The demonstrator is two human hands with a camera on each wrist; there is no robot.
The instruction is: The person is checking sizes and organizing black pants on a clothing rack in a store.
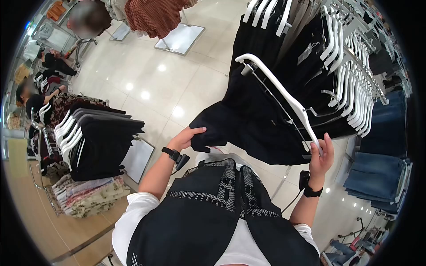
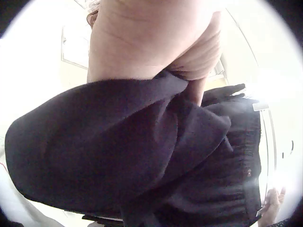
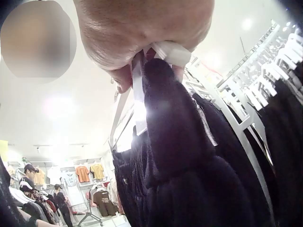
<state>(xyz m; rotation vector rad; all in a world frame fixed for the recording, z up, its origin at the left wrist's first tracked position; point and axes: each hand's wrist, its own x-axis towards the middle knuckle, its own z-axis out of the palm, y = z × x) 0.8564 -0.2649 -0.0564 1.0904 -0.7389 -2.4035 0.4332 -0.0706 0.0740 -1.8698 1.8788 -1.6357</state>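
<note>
In the left wrist view my left hand (image 2: 156, 38) runs off the upper edge. Its fingertips are buried in a fold of the black garment (image 2: 118, 156), which itself runs past the bottom edge. In the right wrist view my right hand (image 3: 142, 28) is cropped by the top edge, and only a corner of the white hanger (image 3: 173, 53) shows beneath it. In the head view, the person (image 1: 88, 15) at upper left is blurred over, and the tag (image 1: 305, 53) at upper right is too small to read.

A black mesh-trimmed vest (image 1: 208, 217) is worn over a white short-sleeved T-shirt (image 1: 131, 217); black camera straps (image 1: 174, 155) are fastened round both wrists.
</note>
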